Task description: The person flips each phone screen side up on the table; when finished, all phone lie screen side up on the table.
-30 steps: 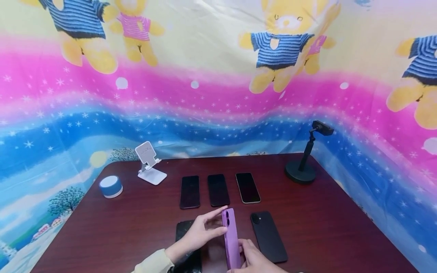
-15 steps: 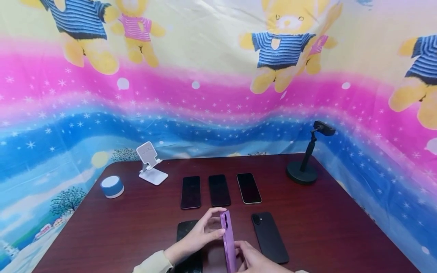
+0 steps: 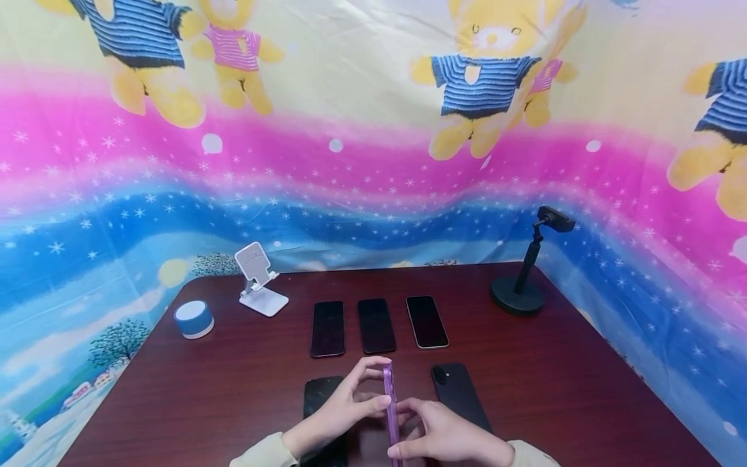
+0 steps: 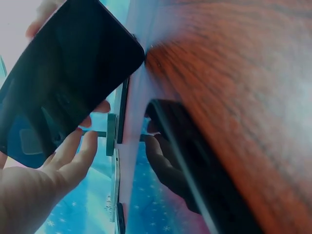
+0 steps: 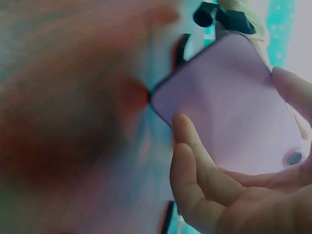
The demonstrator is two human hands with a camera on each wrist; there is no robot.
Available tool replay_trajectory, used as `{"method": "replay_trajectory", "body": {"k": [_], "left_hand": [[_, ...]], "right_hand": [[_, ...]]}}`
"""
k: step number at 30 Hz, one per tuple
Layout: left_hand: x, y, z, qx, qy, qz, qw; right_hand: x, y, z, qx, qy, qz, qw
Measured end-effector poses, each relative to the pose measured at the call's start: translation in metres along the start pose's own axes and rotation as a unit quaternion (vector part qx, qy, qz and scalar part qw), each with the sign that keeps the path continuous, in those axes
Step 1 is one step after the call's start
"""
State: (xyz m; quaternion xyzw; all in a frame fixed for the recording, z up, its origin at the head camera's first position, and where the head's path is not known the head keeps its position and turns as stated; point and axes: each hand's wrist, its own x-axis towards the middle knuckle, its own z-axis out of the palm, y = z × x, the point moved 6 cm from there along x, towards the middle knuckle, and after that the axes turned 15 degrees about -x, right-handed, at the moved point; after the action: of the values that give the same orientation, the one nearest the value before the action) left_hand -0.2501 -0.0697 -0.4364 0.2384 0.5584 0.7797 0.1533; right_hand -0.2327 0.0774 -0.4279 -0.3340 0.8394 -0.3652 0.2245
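Note:
A purple phone (image 3: 393,421) stands on edge between both hands, its narrow side toward the head view. My left hand (image 3: 341,412) holds it near the upper end, thumb on the near side. Lower down, my right hand (image 3: 443,433) grips it with thumb and fingers. Its dark screen (image 4: 73,73) faces the left wrist camera, and its plain purple back (image 5: 229,97) with a lens shows in the right wrist view. A black phone (image 3: 318,394) lies partly hidden below my left hand. Beside my right hand lies a black phone (image 3: 463,397), camera side up.
Farther back lie three dark-screened phones: a left one (image 3: 328,329), a middle one (image 3: 376,325) and a right one (image 3: 427,322). A white phone stand (image 3: 262,300) and a blue-and-white round object (image 3: 194,319) are at left. A black stand (image 3: 517,296) rises at right.
The purple phone has turned, so its narrow edge replaces most of its back in the head view. My right hand has moved up along it, bringing wrist and sleeve into view.

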Motion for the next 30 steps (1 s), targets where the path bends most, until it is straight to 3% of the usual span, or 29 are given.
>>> {"method": "replay_trajectory", "body": {"k": [6,14,19,22,27,30], "left_hand": [[0.001,0.001,0.003,0.021,0.003,0.005,0.9998],[0.002,0.000,0.004,0.026,0.009,0.016,0.9995],[0.001,0.000,0.004,0.030,0.021,0.013,0.9992],[-0.001,0.002,0.002,0.042,0.033,0.011,0.9985],[-0.006,0.003,-0.003,0.062,0.055,0.008,0.9966],[-0.008,0.004,-0.005,0.062,0.057,0.005,0.9964]], "right_hand": [[0.003,-0.006,-0.012,-0.011,0.028,0.014,0.9994],[0.007,-0.012,-0.027,0.029,0.097,0.008,0.9949],[0.006,-0.013,-0.027,0.021,0.109,0.013,0.9937],[0.005,-0.015,-0.028,0.002,0.122,0.009,0.9924],[0.002,-0.019,-0.032,-0.074,0.158,-0.011,0.9846],[0.000,-0.020,-0.032,-0.059,0.158,-0.020,0.9855]]}}
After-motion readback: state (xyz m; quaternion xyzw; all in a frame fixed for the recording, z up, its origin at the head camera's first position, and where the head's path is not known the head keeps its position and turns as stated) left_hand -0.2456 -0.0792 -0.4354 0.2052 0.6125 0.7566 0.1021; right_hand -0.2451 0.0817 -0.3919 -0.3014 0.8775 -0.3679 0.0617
